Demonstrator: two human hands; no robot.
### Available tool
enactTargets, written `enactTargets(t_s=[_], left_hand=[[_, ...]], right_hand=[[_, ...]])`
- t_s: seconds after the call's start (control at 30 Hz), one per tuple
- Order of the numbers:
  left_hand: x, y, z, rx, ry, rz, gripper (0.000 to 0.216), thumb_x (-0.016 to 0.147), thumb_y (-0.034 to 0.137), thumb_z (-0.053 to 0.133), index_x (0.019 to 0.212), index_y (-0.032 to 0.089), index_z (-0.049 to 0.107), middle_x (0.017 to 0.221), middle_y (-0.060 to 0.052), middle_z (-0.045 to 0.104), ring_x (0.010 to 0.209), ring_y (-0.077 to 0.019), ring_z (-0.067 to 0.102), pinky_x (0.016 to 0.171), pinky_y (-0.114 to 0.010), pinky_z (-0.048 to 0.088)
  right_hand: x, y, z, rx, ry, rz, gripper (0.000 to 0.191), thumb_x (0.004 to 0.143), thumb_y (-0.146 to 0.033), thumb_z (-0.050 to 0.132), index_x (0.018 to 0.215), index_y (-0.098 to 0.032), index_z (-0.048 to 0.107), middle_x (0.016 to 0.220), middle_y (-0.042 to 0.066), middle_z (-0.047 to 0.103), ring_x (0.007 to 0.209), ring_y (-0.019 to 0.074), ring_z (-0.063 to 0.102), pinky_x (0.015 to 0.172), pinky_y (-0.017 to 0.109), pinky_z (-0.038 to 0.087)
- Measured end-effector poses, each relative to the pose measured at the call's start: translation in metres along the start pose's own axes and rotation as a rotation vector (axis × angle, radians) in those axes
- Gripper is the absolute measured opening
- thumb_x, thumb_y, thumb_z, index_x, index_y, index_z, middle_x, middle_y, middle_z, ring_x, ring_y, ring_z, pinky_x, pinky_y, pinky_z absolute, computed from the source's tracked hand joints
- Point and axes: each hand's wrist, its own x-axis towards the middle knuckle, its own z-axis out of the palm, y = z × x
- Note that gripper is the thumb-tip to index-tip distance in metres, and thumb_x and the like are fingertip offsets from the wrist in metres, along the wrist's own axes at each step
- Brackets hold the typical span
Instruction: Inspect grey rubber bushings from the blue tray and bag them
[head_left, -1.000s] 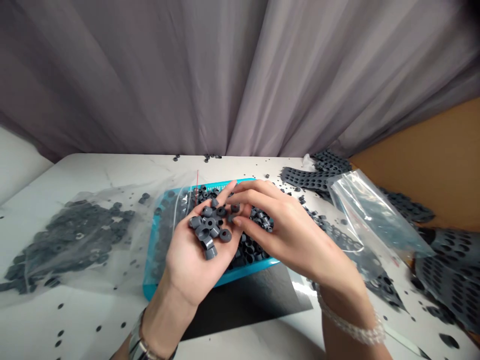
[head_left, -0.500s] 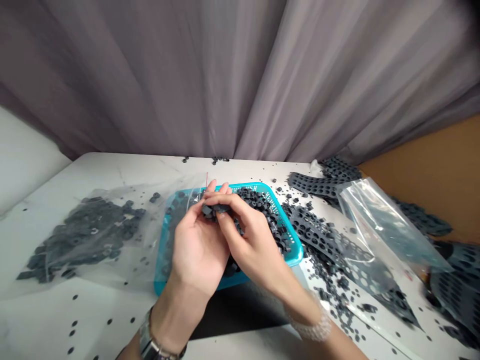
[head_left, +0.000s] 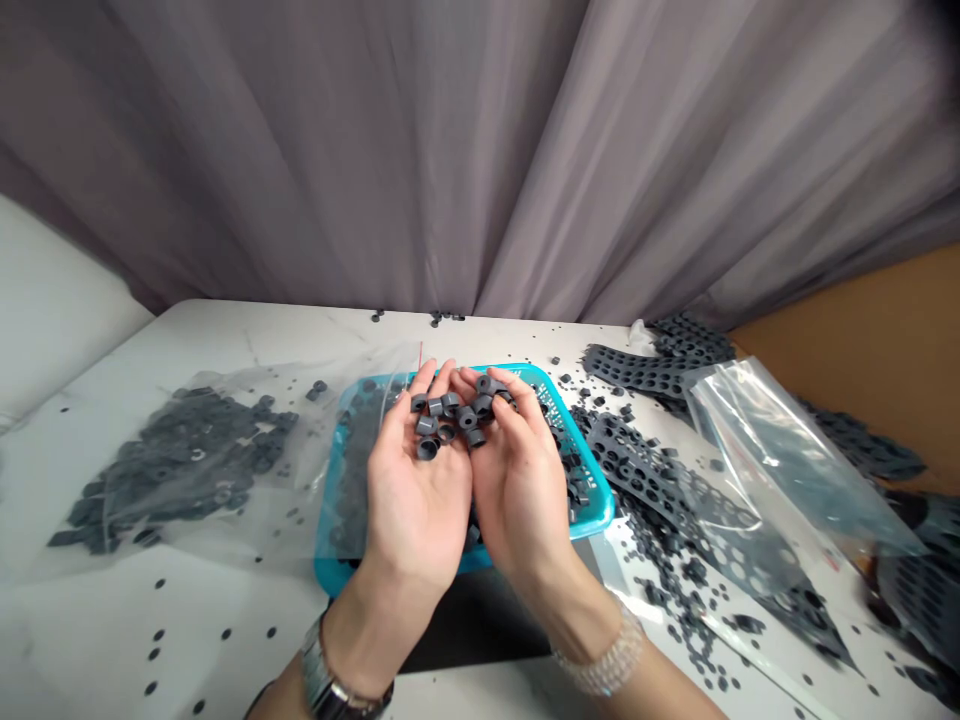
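Observation:
Both hands are held palm up, side by side, above a teal tray [head_left: 592, 510] filled with small grey rubber rings. My left hand [head_left: 416, 495] cups several grey rings [head_left: 435, 425] on its fingers. My right hand [head_left: 517, 480] lies against it, fingers curled, with more of the same rings [head_left: 484, 395] at its fingertips. A watch is on the left wrist and a bead bracelet on the right.
A clear plastic bag of grey rings [head_left: 172, 465] lies to the left on the white table [head_left: 90, 640]. Punched grey rubber sheets [head_left: 667, 480] and another clear bag [head_left: 780, 455] lie to the right. A dark mat [head_left: 480, 620] sits under the tray. Grey curtain behind.
My right hand has turned palm up and come beside the left. The rings, hidden between the hands half a second ago, now lie spread across both sets of fingers.

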Motion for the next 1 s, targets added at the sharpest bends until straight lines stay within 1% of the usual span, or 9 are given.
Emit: enactTargets(t_s=[0.13,0.4,0.57,0.63,0.73,0.87,1.0], left_hand=[[-0.0007,0.0005,0.0025,-0.006,0.030,0.000,0.037,0.092,0.021,0.040,0.125,0.012,0.054,0.128,-0.010,0.059,0.116,-0.0177,0.057,0.099,-0.029,0.047],[0.0009,-0.0004,0.0027,0.010,0.044,0.000,0.036,0.091,0.022,0.040,0.120,0.010,0.057,0.126,-0.011,0.061,0.115,-0.0186,0.058,0.100,-0.030,0.047],[0.0006,0.0005,0.0028,-0.001,0.042,-0.008,0.037,0.091,0.021,0.039,0.121,0.010,0.057,0.122,-0.011,0.064,0.115,-0.0188,0.058,0.100,-0.031,0.046],[-0.0001,0.0014,0.0033,-0.011,0.048,-0.014,0.037,0.091,0.021,0.039,0.122,0.010,0.056,0.121,-0.011,0.064,0.115,-0.0193,0.058,0.100,-0.031,0.047],[-0.0010,0.0024,0.0040,-0.017,0.071,-0.020,0.038,0.091,0.021,0.038,0.122,0.009,0.056,0.120,-0.012,0.065,0.114,-0.0203,0.059,0.099,-0.032,0.047],[-0.0021,0.0028,0.0046,-0.013,0.074,-0.009,0.040,0.089,0.020,0.037,0.123,0.007,0.055,0.121,-0.013,0.064,0.115,-0.0211,0.058,0.099,-0.032,0.047],[-0.0047,0.0031,0.0060,-0.007,0.048,0.007,0.042,0.088,0.021,0.037,0.124,0.006,0.055,0.123,-0.014,0.063,0.117,-0.0222,0.057,0.099,-0.032,0.047]], right_hand=[[0.0009,-0.0020,-0.0008,0.076,-0.019,0.025,0.019,0.086,-0.028,0.040,0.104,-0.026,0.044,0.122,0.006,0.057,0.119,0.0178,0.054,0.106,0.041,0.040],[0.0037,-0.0036,0.0001,0.101,-0.005,0.032,0.015,0.087,-0.033,0.039,0.098,-0.024,0.043,0.123,0.008,0.057,0.123,0.0187,0.052,0.106,0.041,0.039],[0.0022,-0.0047,0.0009,0.041,0.013,0.045,0.018,0.086,-0.036,0.038,0.098,-0.024,0.043,0.126,0.008,0.056,0.125,0.0192,0.050,0.106,0.042,0.041],[0.0015,-0.0056,0.0001,0.050,0.001,0.052,0.018,0.085,-0.034,0.037,0.099,-0.024,0.043,0.128,0.009,0.055,0.125,0.0196,0.050,0.106,0.043,0.040],[0.0008,-0.0069,-0.0018,0.130,-0.026,0.075,0.021,0.082,-0.027,0.038,0.102,-0.024,0.044,0.126,0.008,0.057,0.122,0.0194,0.053,0.107,0.045,0.038],[0.0002,-0.0076,-0.0032,0.225,-0.039,0.092,0.026,0.077,-0.018,0.041,0.103,-0.023,0.047,0.120,0.007,0.061,0.118,0.0176,0.056,0.111,0.041,0.033],[0.0000,-0.0071,-0.0018,0.153,-0.023,0.069,0.031,0.074,-0.014,0.046,0.103,-0.024,0.049,0.121,0.005,0.060,0.120,0.0183,0.053,0.111,0.042,0.033]])
